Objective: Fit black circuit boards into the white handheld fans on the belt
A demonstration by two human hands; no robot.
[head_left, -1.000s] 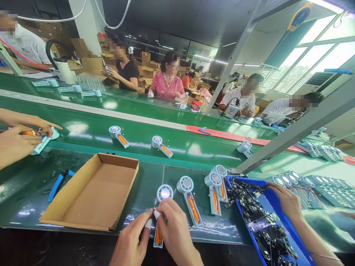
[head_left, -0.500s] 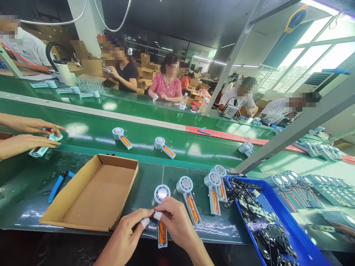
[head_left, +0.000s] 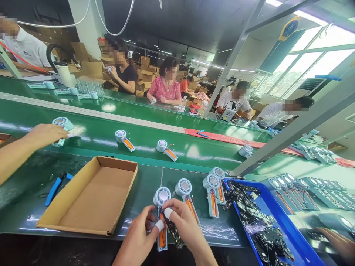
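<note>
In the head view a light-blue handheld fan lies in front of me, its handle uncovered and an orange part showing inside. My right hand pinches a narrow black circuit board over the handle's right side. My left hand is at the handle's left side, fingers curled but apart, and the thumb reaches over the handle. White covers show on both thumbs. Another opened fan lies just right of my right hand. Two more fans rest farther right.
A blue tray of black circuit boards stands at right, with rows of fans beyond. At left are a cardboard box and blue-handled cutters. Fans lie on the green belt. A co-worker's hand holds a fan at left; another hand appears at right.
My hands have moved apart from their pinch over the fan. The circuit board now shows in my right hand, angled down. At left, the co-worker's fan has moved onto the belt.
</note>
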